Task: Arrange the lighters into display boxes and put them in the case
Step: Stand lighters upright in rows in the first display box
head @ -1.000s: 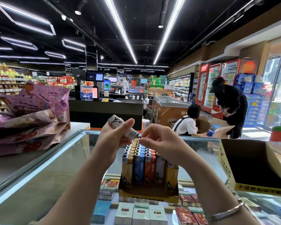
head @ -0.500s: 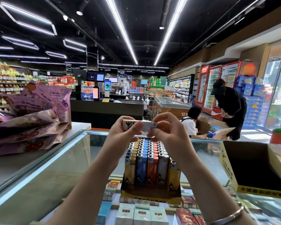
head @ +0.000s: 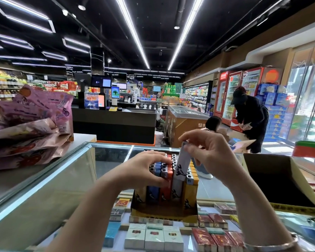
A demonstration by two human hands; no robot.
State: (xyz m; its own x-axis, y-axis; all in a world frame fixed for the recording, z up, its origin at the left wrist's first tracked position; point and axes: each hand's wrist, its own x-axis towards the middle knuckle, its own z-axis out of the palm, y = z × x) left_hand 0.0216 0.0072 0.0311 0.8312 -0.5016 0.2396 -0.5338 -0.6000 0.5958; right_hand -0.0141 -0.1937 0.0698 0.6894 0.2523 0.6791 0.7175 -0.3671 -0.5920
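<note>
A: What can't you make out?
B: The left hand (head: 144,170) covers the blue lighters' (head: 157,170) tops, and the display box's (head: 164,214) print is blurred.
A: Anything cut off?
B: The open carton (head: 280,180) runs off the right edge.

A glass case (head: 65,180) holds the things up. On its top stands a yellow display box (head: 164,212) full of lighters (head: 166,186) in rows, and to the right sits an open cardboard box (head: 273,177) with a dark inside. To the left, a white counter (head: 84,138) touches the case, and pink snack bags (head: 31,128) lie in a pile on it.
</note>
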